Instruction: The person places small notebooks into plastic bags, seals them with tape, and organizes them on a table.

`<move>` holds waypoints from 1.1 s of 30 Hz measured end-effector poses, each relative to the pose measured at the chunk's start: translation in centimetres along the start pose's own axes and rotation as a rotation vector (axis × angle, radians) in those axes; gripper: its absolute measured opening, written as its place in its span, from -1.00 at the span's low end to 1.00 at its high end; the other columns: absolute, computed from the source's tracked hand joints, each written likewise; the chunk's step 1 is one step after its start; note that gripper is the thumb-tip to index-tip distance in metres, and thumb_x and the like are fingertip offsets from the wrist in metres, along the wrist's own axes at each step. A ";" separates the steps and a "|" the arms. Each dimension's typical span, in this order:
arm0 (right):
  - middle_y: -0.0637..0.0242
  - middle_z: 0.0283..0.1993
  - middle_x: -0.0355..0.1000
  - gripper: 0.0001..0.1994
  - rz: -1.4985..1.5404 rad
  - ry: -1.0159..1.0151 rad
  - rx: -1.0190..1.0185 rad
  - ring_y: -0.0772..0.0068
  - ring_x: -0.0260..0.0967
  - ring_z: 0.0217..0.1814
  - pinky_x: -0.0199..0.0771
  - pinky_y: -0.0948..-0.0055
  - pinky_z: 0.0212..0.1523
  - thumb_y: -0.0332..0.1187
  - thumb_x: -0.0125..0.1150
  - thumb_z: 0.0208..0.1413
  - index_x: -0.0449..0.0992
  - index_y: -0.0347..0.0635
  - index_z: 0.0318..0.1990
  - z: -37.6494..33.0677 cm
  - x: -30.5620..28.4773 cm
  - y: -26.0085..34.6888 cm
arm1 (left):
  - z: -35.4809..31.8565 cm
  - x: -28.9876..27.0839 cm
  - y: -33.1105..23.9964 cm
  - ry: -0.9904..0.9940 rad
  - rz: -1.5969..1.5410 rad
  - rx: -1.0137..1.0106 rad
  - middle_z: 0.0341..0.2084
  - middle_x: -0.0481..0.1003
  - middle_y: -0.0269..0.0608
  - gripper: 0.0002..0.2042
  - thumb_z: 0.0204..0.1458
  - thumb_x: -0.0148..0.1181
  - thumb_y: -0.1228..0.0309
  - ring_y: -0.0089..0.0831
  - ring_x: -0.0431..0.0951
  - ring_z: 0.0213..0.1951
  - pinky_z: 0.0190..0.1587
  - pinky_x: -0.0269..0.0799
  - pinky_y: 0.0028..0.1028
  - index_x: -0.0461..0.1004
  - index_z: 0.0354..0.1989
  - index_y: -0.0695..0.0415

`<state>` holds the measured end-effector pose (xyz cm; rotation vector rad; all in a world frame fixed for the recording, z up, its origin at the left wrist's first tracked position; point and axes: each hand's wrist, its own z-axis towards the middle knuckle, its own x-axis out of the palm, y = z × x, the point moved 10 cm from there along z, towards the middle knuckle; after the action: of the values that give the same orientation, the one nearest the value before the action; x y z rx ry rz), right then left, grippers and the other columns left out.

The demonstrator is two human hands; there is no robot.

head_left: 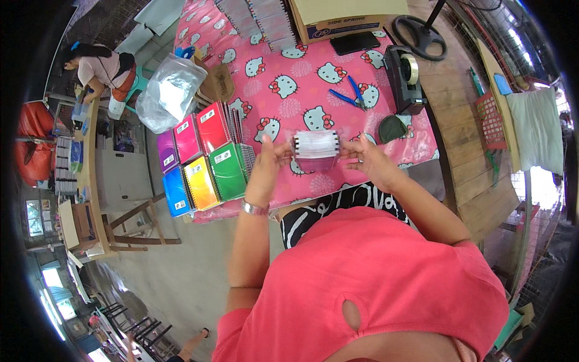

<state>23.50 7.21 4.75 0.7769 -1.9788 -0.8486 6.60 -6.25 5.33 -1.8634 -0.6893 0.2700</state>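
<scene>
Between my hands, near the front edge of the table, is a small stack of spiral notebooks. Its white page edges face up, and black binding coils show at both ends. A thin, clear plastic film seems to surround it. My left hand has its fingers bent in at the left end of the stack. At the right end, my right hand pinches with bent fingers, apparently on the film. Left of my left hand stand piles of spiral notebooks with purple, pink, red, blue, yellow and green covers.
The table has a pink patterned cover. On it lie blue-handled pliers, a dark green pouch, a tape dispenser, a black phone and a cardboard box. Clear plastic bags sit left. Another person works farther left.
</scene>
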 end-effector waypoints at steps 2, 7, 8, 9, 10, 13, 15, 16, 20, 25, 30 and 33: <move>0.15 0.13 0.33 -0.31 -0.090 0.015 -0.051 0.33 0.24 0.18 0.22 0.29 0.20 0.16 -0.26 0.30 0.25 -0.32 0.26 -0.1 0.7 0.2 | -1.3 -0.6 0.5 -0.149 -0.024 0.080 -0.03 0.48 -0.03 -0.23 0.26 -0.46 -0.19 -0.33 0.46 -0.03 0.14 0.27 -0.35 0.41 0.12 0.30; -0.09 0.29 0.18 -0.22 -0.507 -0.118 -0.393 0.08 0.05 0.39 -0.06 0.24 0.39 0.17 -0.29 0.29 0.09 -0.46 0.32 -1.3 0.5 0.7 | -3.1 0.8 2.2 -0.251 -0.114 0.190 0.13 0.38 -0.08 -0.26 0.27 -0.47 -0.17 -0.32 0.36 0.14 0.24 0.18 -0.33 0.25 0.25 0.30; -0.13 0.38 -0.01 -0.20 -0.502 -0.092 -0.441 0.06 -0.14 0.47 -0.22 0.25 0.43 0.16 -0.30 0.29 -0.04 -0.49 0.34 -1.4 1.7 0.2 | -3.1 1.4 3.4 -0.258 -0.254 0.209 0.19 0.31 -0.11 -0.27 0.28 -0.46 -0.15 -0.35 0.31 0.18 0.26 0.12 -0.34 0.19 0.28 0.29; -0.16 0.46 -0.19 -0.17 -0.499 -0.067 -0.489 0.04 -0.33 0.55 -0.39 0.26 0.47 0.15 -0.32 0.29 -0.18 -0.53 0.37 -1.6 2.8 0.0 | -3.1 2.1 4.2 -0.261 -0.396 0.229 0.24 0.25 -0.13 -0.28 0.29 -0.46 -0.14 -0.37 0.25 0.22 0.29 0.07 -0.36 0.13 0.32 0.28; -0.13 0.50 -0.53 -0.13 -0.560 0.050 -0.472 0.09 -0.66 0.57 -0.59 0.27 0.47 0.16 -0.34 0.29 -0.40 -0.49 0.38 -1.8 4.8 -0.5 | -3.4 3.2 4.0 -0.255 -0.396 0.230 0.24 0.25 -0.13 -0.28 0.29 -0.46 -0.14 -0.37 0.25 0.22 0.29 0.07 -0.36 0.13 0.32 0.28; -0.15 0.50 -0.59 -0.12 -0.420 -0.007 -0.442 0.05 -0.75 0.56 -0.65 0.24 0.46 0.17 -0.37 0.29 -0.44 -0.50 0.37 -1.2 5.4 -0.7 | -4.5 5.1 2.7 -0.305 -0.400 0.262 0.35 0.05 -0.07 -0.08 0.15 -0.50 -0.33 -0.30 -0.03 0.38 0.40 -0.23 -0.33 -0.09 0.38 0.32; -0.16 0.49 -0.64 -0.13 -0.453 0.013 -0.461 0.03 -0.81 0.55 -0.68 0.22 0.46 0.16 -0.40 0.30 -0.49 -0.51 0.36 -1.6 6.0 0.0 | -4.7 5.2 2.5 -0.316 -0.390 0.227 0.37 0.00 -0.08 -0.05 0.13 -0.55 -0.36 -0.31 -0.08 0.40 0.40 -0.27 -0.33 -0.13 0.39 0.33; -0.16 0.49 -0.63 -0.14 -0.489 0.021 -0.478 0.04 -0.80 0.55 -0.68 0.23 0.46 0.14 -0.40 0.31 -0.50 -0.51 0.36 -2.0 6.6 0.6 | -5.0 5.2 1.8 -0.340 -0.387 0.258 0.37 0.01 -0.07 -0.05 0.13 -0.56 -0.36 -0.30 -0.09 0.41 0.40 -0.28 -0.33 -0.13 0.39 0.32; -0.18 0.49 -0.61 -0.14 -0.454 0.028 -0.365 0.04 -0.77 0.55 -0.65 0.24 0.46 0.09 -0.31 0.30 -0.51 -0.50 0.36 -1.5 6.2 -0.2 | -3.7 3.8 3.8 -0.359 -0.300 0.284 0.38 0.00 -0.04 -0.01 0.08 -0.58 -0.41 -0.27 -0.08 0.41 0.41 -0.30 -0.31 -0.11 0.39 0.32; -0.14 0.44 -0.37 -0.17 -0.611 0.012 -0.586 0.02 -0.48 0.50 -0.44 0.19 0.43 0.04 -0.11 0.24 -0.32 -0.43 0.35 -3.4 3.5 1.8 | -5.2 3.7 1.8 -0.298 -0.251 0.450 0.38 -0.01 -0.03 0.05 0.01 -0.50 -0.47 -0.25 -0.08 0.41 0.42 -0.29 -0.29 -0.09 0.38 0.32; -0.04 0.17 0.23 -0.34 -1.000 0.060 -0.908 0.02 0.16 0.22 0.02 0.06 0.29 -0.07 0.21 0.05 0.19 -0.30 0.21 -4.7 5.8 4.4 | -7.1 4.0 1.6 -0.264 -0.093 0.561 0.39 -0.06 0.00 -0.04 0.09 -0.39 -0.38 -0.20 -0.08 0.41 0.40 -0.21 -0.19 -0.08 0.38 0.28; -0.02 0.15 0.27 -0.33 -1.017 0.097 -1.008 -0.02 0.18 0.23 0.01 0.01 0.30 -0.10 0.23 0.02 0.18 -0.29 0.22 -4.8 6.4 4.8 | -7.6 4.6 0.8 -0.266 0.011 0.570 0.38 -0.04 0.05 -0.02 0.07 -0.40 -0.40 -0.17 -0.06 0.40 0.38 -0.14 -0.17 -0.10 0.38 0.29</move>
<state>23.66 3.71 13.42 1.1069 -0.7180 -2.0820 14.32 -9.65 8.22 -1.2969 -0.6922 0.6575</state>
